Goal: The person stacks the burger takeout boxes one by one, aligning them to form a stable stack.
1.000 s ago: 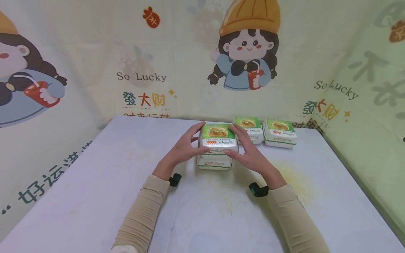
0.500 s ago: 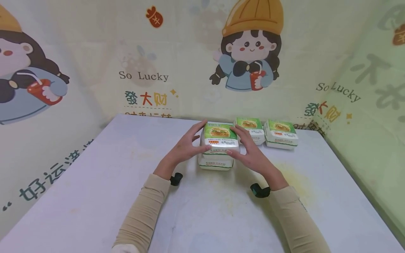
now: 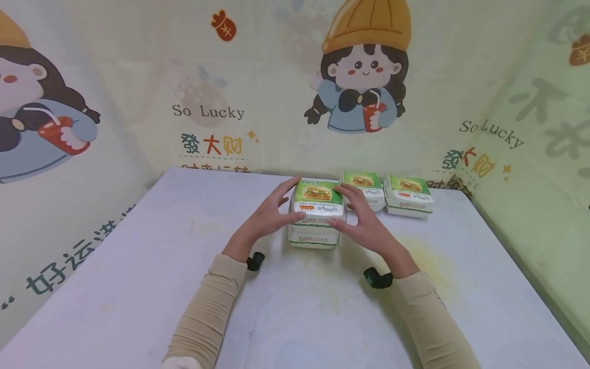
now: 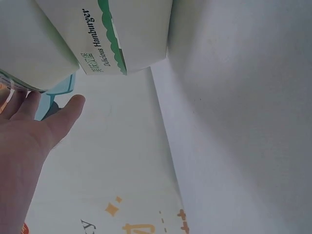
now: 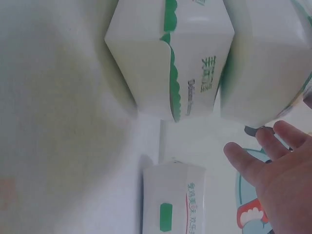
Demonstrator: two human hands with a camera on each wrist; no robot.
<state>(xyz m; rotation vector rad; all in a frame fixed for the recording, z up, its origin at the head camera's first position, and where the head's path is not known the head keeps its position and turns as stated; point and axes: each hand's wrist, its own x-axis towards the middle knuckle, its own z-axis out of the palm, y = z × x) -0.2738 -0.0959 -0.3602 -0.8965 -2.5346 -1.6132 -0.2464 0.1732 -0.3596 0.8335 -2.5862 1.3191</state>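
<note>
Near the back of the table, a green-and-white paper hamburger box sits atop a second, matching hamburger box. My left hand holds the upper box's left side, thumb at its front and fingers toward the back. On the opposite side, my right hand grips the same box with its thumb in front. The left wrist view shows the lower box's side resting on the table, with the upper box beside my fingers. In the right wrist view, my right hand is by the upper box.
Two more hamburger boxes stand at the back right, one close behind my right hand and another farther right. The white table meets a printed cloth backdrop along its back edge.
</note>
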